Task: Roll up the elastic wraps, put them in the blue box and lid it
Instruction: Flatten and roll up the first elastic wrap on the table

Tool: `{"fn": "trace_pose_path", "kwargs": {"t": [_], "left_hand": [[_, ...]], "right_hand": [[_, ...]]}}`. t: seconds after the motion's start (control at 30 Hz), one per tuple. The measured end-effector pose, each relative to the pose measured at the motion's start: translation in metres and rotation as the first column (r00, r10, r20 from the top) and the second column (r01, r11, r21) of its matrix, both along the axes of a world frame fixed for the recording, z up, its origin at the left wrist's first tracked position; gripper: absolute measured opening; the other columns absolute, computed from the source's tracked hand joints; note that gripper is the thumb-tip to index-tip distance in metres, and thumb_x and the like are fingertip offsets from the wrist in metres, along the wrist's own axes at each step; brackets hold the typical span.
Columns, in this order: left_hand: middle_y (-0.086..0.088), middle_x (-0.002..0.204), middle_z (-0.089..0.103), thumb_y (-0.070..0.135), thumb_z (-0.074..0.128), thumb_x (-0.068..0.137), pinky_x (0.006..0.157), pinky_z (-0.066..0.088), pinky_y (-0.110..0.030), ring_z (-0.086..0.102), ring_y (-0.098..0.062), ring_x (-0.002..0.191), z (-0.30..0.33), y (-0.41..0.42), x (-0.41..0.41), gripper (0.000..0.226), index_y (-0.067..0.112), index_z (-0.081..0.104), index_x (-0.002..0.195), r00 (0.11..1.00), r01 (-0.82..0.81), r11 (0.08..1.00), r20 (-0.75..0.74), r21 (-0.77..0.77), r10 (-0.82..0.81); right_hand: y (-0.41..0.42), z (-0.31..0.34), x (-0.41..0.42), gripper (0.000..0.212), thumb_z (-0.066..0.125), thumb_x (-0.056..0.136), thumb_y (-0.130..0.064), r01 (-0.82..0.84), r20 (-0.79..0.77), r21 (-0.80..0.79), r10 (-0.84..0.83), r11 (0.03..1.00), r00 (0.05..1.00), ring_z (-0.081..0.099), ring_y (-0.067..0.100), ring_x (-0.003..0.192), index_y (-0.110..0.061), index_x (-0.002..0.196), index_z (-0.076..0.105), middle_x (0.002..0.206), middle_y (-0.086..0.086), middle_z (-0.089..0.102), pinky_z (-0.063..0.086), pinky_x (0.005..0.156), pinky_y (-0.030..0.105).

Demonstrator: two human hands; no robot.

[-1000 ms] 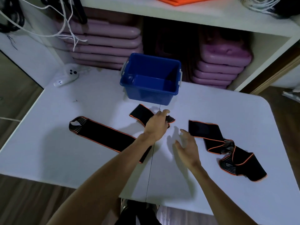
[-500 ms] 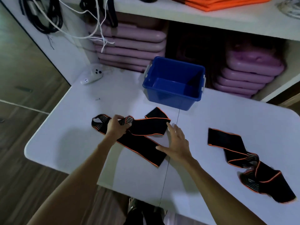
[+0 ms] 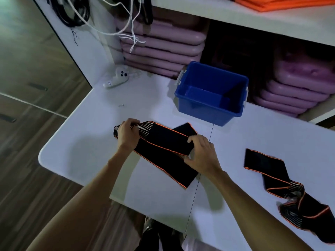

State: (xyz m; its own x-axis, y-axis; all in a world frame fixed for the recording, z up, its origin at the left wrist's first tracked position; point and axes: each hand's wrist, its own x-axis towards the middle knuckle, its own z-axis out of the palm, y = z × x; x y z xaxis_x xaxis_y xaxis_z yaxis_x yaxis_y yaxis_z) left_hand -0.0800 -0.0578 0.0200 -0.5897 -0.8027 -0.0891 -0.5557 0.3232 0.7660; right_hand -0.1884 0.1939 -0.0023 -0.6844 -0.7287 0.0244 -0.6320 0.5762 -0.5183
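A black elastic wrap point(image 3: 165, 142) with orange edging lies folded over itself on the white table point(image 3: 76, 147). My left hand point(image 3: 127, 134) grips its striped end at the left. My right hand point(image 3: 201, 153) pinches the fold at the right, thumb below and fingers above. A second black wrap point(image 3: 272, 174) lies twisted and loose at the right, apart from both hands. The blue box point(image 3: 210, 107) stands open behind the wrap, with nothing showing inside it. No lid is in view.
A white controller point(image 3: 117, 78) lies at the table's back left. Stacked pink cases point(image 3: 163, 46) fill the shelf behind the box. White cords point(image 3: 132, 31) hang down at the back. The table's left edge drops to a wooden floor.
The view has shifted left. My left hand has closed on the wrap's striped end and my right hand has gone from flat on the table to pinching the folded layer.
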Motion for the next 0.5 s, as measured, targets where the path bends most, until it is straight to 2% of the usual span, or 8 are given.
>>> {"fn": "trace_pose_path", "kwargs": {"t": [0.07,0.1,0.17,0.23,0.3,0.37,0.43,0.5], "left_hand": [[-0.007,0.101,0.063,0.004,0.048,0.083,0.090,0.050,-0.045,0.061,-0.033,0.096,-0.007,-0.006,0.007,0.027,0.018,0.064,0.099,1.000,-0.027,0.999,0.002,0.037,0.027],[-0.005,0.099,0.060,0.006,0.049,0.083,0.088,0.051,-0.047,0.061,-0.034,0.095,-0.009,-0.007,0.010,0.025,0.019,0.063,0.099,0.999,-0.047,0.998,-0.001,0.046,0.048],[-0.008,0.103,0.057,0.005,0.053,0.084,0.089,0.047,-0.035,0.057,-0.030,0.099,-0.008,-0.005,0.013,0.021,0.012,0.061,0.102,0.996,-0.091,0.996,-0.001,0.023,0.091],[-0.012,0.112,0.054,0.006,0.058,0.083,0.083,0.041,-0.024,0.056,-0.026,0.098,-0.008,-0.005,0.016,0.024,0.007,0.060,0.107,0.990,-0.142,0.989,0.000,-0.029,0.142],[-0.013,0.117,0.048,0.010,0.064,0.082,0.086,0.041,-0.028,0.053,-0.027,0.100,-0.011,-0.007,0.021,0.032,0.010,0.056,0.113,0.986,-0.167,0.980,-0.001,-0.109,0.168],[-0.015,0.122,0.046,0.016,0.068,0.080,0.093,0.040,-0.038,0.046,-0.032,0.107,-0.017,-0.015,0.028,0.042,0.014,0.052,0.119,0.978,-0.179,0.966,0.070,-0.189,0.195],[-0.016,0.125,0.045,0.020,0.071,0.079,0.095,0.037,-0.042,0.044,-0.037,0.111,-0.023,-0.023,0.032,0.050,0.014,0.048,0.123,0.962,-0.192,0.957,0.152,-0.218,0.228],[-0.018,0.127,0.044,0.018,0.070,0.079,0.096,0.037,-0.043,0.044,-0.038,0.113,-0.027,-0.030,0.033,0.052,0.012,0.047,0.126,0.959,-0.169,0.965,0.191,-0.202,0.209]], "right_hand": [[-0.003,0.010,0.002,0.066,0.072,0.067,-0.030,0.000,-0.042,-0.072,-0.003,0.997,0.999,0.048,0.018,0.114,-0.020,0.128,0.049,0.120,-0.002,0.054,0.045,0.096,0.041],[-0.005,0.017,0.003,0.070,0.069,0.068,-0.031,0.016,-0.029,-0.124,-0.020,0.992,0.999,0.047,0.017,0.115,-0.020,0.133,0.047,0.122,-0.001,0.053,0.044,0.097,0.038],[-0.011,0.035,0.006,0.076,0.065,0.068,-0.030,0.073,0.060,-0.230,-0.060,0.971,0.996,0.044,0.014,0.118,-0.022,0.139,0.042,0.128,-0.001,0.050,0.043,0.098,0.031],[-0.019,0.048,0.010,0.077,0.062,0.069,-0.028,0.129,0.156,-0.297,-0.086,0.946,0.984,0.044,0.012,0.119,-0.026,0.142,0.037,0.131,-0.002,0.047,0.044,0.096,0.027],[-0.026,0.056,0.013,0.078,0.062,0.071,-0.029,0.152,0.198,-0.328,-0.089,0.932,0.976,0.046,0.014,0.117,-0.028,0.144,0.034,0.131,-0.001,0.045,0.046,0.095,0.028],[-0.031,0.062,0.013,0.079,0.062,0.071,-0.037,0.120,0.153,-0.289,-0.078,0.950,0.985,0.047,0.017,0.120,-0.032,0.144,0.033,0.136,0.001,0.043,0.046,0.099,0.036],[-0.033,0.066,0.012,0.075,0.060,0.072,-0.045,0.050,0.049,-0.149,-0.043,0.988,0.998,0.045,0.019,0.120,-0.032,0.143,0.037,0.137,0.002,0.042,0.041,0.101,0.039],[-0.033,0.061,0.017,0.068,0.060,0.073,-0.048,-0.029,-0.033,0.001,0.029,1.000,0.999,0.044,0.019,0.114,-0.032,0.137,0.045,0.133,0.000,0.042,0.037,0.097,0.038]]}}
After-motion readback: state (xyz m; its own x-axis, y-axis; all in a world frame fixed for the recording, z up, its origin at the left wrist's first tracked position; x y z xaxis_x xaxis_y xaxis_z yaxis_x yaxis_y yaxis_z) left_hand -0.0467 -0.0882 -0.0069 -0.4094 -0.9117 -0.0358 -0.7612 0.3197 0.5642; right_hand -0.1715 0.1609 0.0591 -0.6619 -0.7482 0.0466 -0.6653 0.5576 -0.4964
